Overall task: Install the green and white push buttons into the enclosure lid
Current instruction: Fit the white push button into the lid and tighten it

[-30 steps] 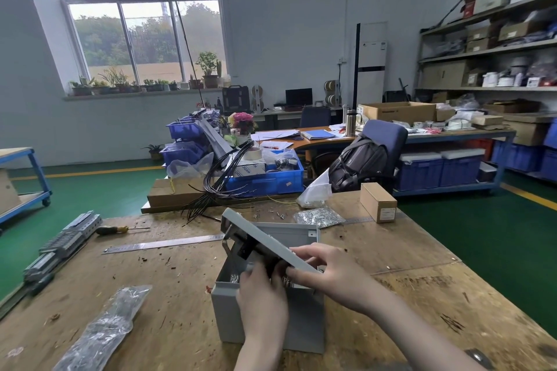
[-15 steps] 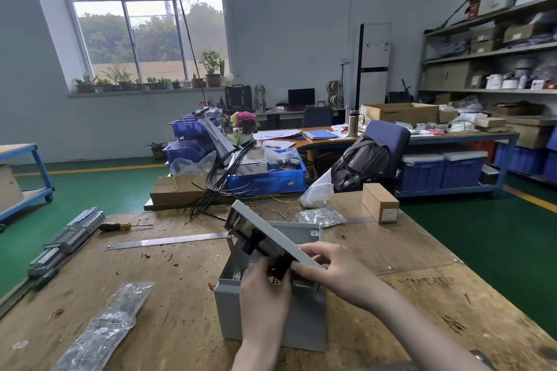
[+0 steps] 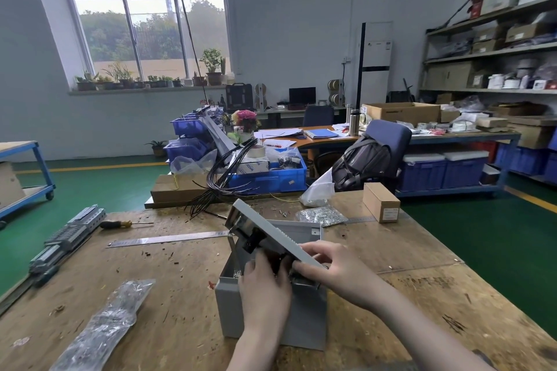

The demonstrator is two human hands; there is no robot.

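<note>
Under the tilted lid (image 3: 272, 227), both hands' fingers (image 3: 278, 269) pinch a black button body (image 3: 278, 259).

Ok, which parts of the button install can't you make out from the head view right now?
- Button colours: the lid faces away, only a dark body shows beneath.
- Left hand fingers: its own back hides their grip.
- Box interior: hands and lid cover it.
- Right hand fingertips: curled over the lid's edge.
</note>
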